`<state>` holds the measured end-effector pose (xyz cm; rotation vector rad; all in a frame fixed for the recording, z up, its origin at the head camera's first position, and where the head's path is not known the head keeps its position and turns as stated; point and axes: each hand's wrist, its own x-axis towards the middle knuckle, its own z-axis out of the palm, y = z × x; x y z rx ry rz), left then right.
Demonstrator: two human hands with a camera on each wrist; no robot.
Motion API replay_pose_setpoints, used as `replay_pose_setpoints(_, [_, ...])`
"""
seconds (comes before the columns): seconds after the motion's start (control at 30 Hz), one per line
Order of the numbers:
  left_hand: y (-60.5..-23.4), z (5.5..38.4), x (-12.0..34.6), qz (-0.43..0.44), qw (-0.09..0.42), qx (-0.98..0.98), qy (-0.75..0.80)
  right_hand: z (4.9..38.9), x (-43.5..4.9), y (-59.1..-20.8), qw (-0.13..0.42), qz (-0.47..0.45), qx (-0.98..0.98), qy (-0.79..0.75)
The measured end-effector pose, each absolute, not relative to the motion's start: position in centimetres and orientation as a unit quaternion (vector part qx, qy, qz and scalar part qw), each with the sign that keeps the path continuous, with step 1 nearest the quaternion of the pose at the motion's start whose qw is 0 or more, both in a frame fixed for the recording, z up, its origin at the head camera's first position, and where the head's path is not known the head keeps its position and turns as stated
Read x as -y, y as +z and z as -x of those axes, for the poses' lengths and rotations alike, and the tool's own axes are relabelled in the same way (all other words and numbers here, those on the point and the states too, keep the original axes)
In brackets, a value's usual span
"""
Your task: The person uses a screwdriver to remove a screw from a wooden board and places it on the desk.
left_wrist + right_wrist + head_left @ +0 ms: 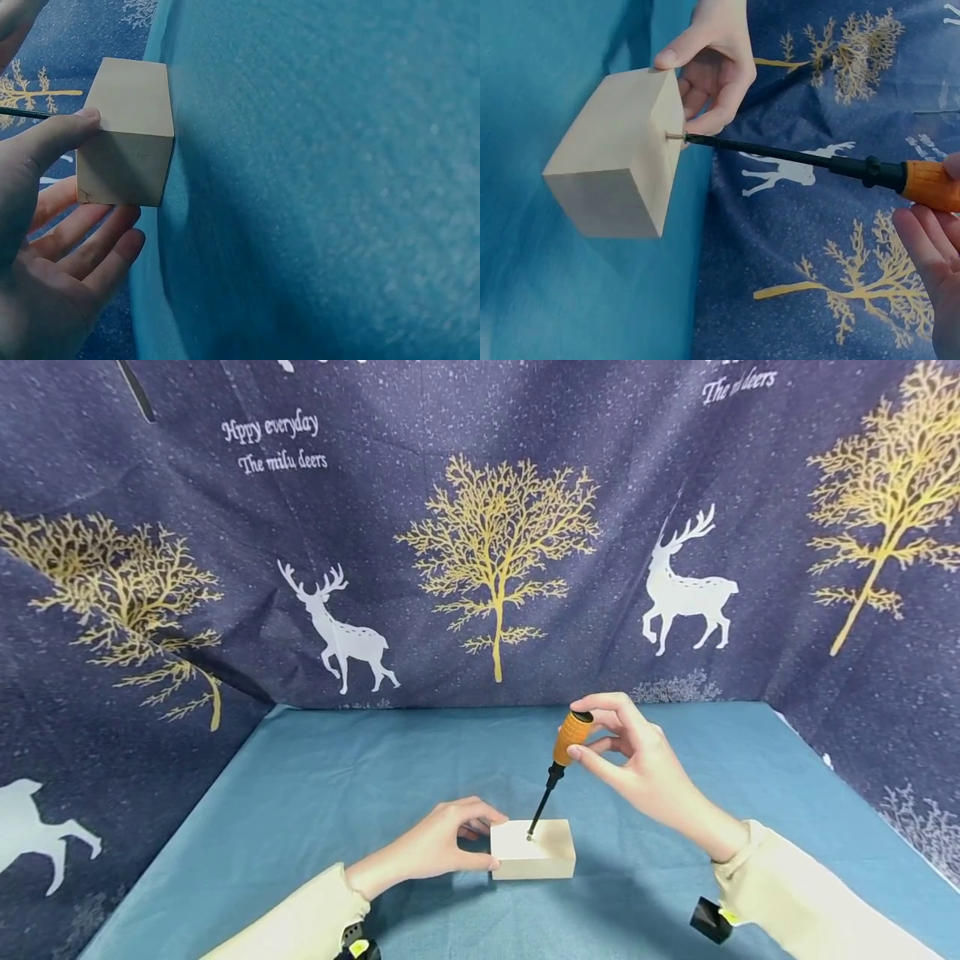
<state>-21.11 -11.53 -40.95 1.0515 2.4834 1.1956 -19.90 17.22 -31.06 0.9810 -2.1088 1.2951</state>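
Observation:
A pale wooden block [534, 867] lies on the blue cloth. My left hand [442, 841] grips its left end, thumb on the near side and fingers round the far side. From the block's top face a small screw [675, 136] sticks out. My right hand [633, 762] holds a screwdriver by its orange handle [573, 739], between thumb and fingers, with a finger over the black end cap. The dark shaft [780, 152] slants down to the left in the head view, its tip right at the screw's head.
Blue cloth [322, 785] covers the table. Behind it hangs a dark blue curtain [450, 410] printed with white deer and golden trees. Each wrist wears a small black device, such as the one [711, 920] under the right sleeve.

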Motion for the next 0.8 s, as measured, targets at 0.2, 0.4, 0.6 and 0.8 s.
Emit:
replay_pose_setpoints(0.2, [-40.8, 21.2, 11.5, -0.354, 0.099, -0.838, 0.402, 20.5, -16.3, -30.8, 0.223, -0.337, 0.784, 0.472])
replay_pose_setpoints(0.4, [-40.8, 21.2, 11.5, -0.354, 0.102, -0.839, 0.400, 21.0, -15.8, -30.0, 0.173, -0.327, 0.804, 0.466])
replay_pose_setpoints(0.6, [-40.8, 21.3, 11.5, -0.349, 0.108, -0.840, 0.402, 21.1, -15.3, -29.5, 0.139, -0.312, 0.818, 0.463])
replay_pose_setpoints(0.8, [-40.9, 21.3, 11.5, -0.347, 0.108, -0.840, 0.403, 21.4, -14.6, -29.7, 0.143, -0.280, 0.806, 0.502])
